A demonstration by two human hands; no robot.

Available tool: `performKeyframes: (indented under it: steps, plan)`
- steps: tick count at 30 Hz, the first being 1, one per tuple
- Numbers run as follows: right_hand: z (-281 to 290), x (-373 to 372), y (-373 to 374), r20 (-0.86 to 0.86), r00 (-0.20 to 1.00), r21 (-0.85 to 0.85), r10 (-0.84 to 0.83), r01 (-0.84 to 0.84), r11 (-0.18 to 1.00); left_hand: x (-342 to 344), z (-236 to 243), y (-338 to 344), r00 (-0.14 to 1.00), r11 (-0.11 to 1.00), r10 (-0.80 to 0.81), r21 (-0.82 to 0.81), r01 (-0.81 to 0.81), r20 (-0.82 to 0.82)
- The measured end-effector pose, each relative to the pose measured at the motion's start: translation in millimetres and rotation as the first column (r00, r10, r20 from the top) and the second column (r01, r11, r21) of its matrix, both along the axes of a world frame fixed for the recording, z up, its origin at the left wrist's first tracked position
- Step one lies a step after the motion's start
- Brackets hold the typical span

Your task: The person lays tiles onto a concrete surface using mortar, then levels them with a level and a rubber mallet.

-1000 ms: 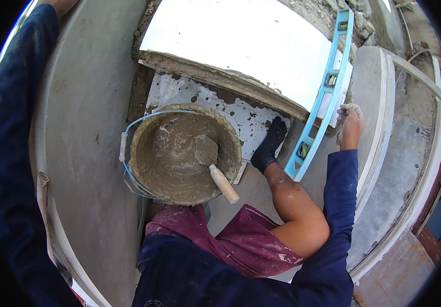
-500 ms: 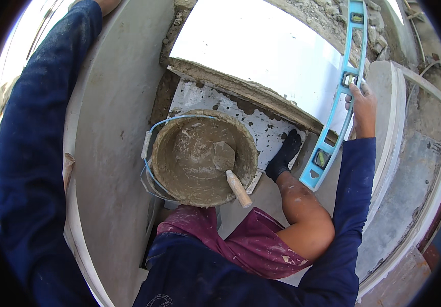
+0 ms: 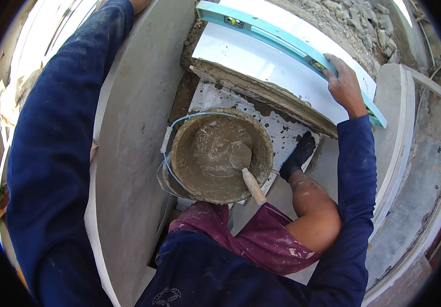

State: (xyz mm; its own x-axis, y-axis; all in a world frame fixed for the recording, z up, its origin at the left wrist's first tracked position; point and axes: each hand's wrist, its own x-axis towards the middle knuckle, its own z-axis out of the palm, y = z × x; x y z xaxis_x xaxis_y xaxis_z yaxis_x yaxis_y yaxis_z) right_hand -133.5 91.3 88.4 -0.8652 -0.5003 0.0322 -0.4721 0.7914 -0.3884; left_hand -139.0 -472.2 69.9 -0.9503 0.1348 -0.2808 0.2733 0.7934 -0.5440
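Note:
My right hand [image 3: 344,84] grips a long light-blue spirit level [image 3: 277,43] and holds it flat across a large white tile [image 3: 261,69] set on a bed of mortar. My left hand [image 3: 139,4] reaches up along a grey concrete wall [image 3: 133,128]; only its base shows at the top edge, so its fingers are hidden. Below the tile stands a bucket of wet grey mortar [image 3: 215,153] with a wooden-handled trowel [image 3: 246,171] resting in it.
My bare knee [image 3: 315,220] and black-socked foot [image 3: 297,156] rest right of the bucket on a mortar-spattered white tile [image 3: 215,100]. Rubble [image 3: 353,25] lies beyond the tile. A pale concrete kerb [image 3: 400,133] curves along the right.
My right hand has swung the spirit level from standing at the tile's right edge to lying across the white tile. The view has shifted, and my left arm now fills more of the left.

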Motion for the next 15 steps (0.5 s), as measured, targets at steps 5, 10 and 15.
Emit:
performKeyframes:
  steps: [5, 10, 15]
  plan:
    - [-19, 3, 6, 0.028, 0.997, 0.128, 0.076, -0.079, 0.989, 4, 25, 22, 0.987, 0.986, 0.161, 0.048, -0.161, -0.009]
    - [-30, 6, 10, -0.017, 0.997, 0.186, 0.072, -0.068, 0.980, 12, 50, 46, 0.981, 0.981, 0.194, -0.027, -0.194, -0.013]
    - [-11, 7, 25, -0.211, 0.973, 0.122, 0.093, -0.068, 0.990, 10, 54, 52, 0.973, 0.973, 0.229, -0.030, -0.230, -0.042]
